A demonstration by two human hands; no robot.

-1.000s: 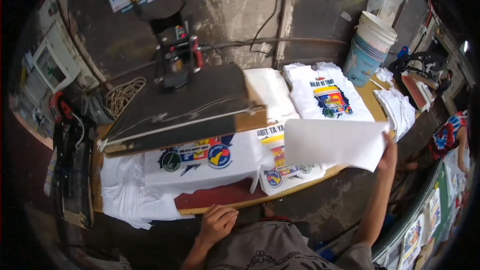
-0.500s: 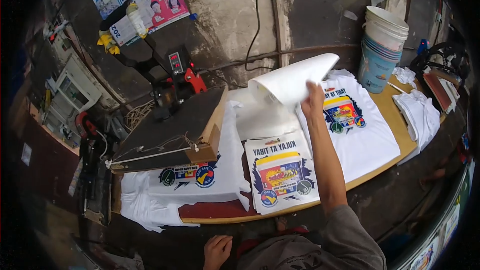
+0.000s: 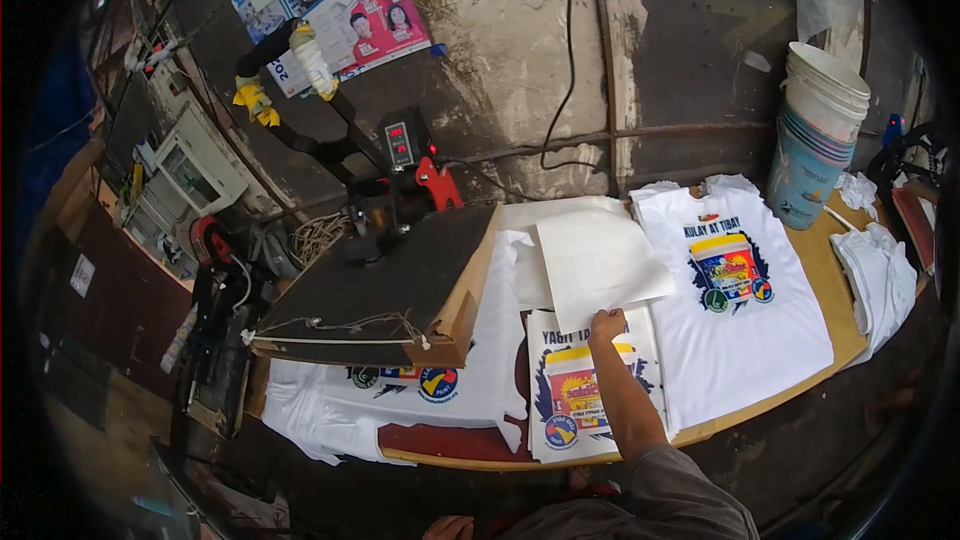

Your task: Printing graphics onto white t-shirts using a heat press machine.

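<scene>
My right hand [image 3: 608, 326] pinches the near edge of a blank white sheet [image 3: 603, 262], which lies partly over other white sheets. Beneath that hand is a stack of printed transfer sheets [image 3: 575, 395] with a mirrored colour design. To its right a white T-shirt [image 3: 745, 360] lies flat, with a paint-bucket design on its front. At left the tilted heat press [image 3: 385, 290] hangs over another printed white shirt [image 3: 485, 380]. My left hand [image 3: 449, 528] is low at the picture's bottom edge, partly cut off, its fingers loosely bent and nothing seen in them.
Stacked buckets [image 3: 818, 135] stand at the table's back right, beside crumpled white cloth [image 3: 875, 265]. The press's lit control box [image 3: 398, 143] and padded handle [image 3: 315, 65] rise near the wall. A cable [image 3: 568, 60] hangs down the wall.
The blank sheet, curled up in the air before, now lies down flatter beside the transfer stack. My right hand has come nearer with its edge. The view has shifted left and up.
</scene>
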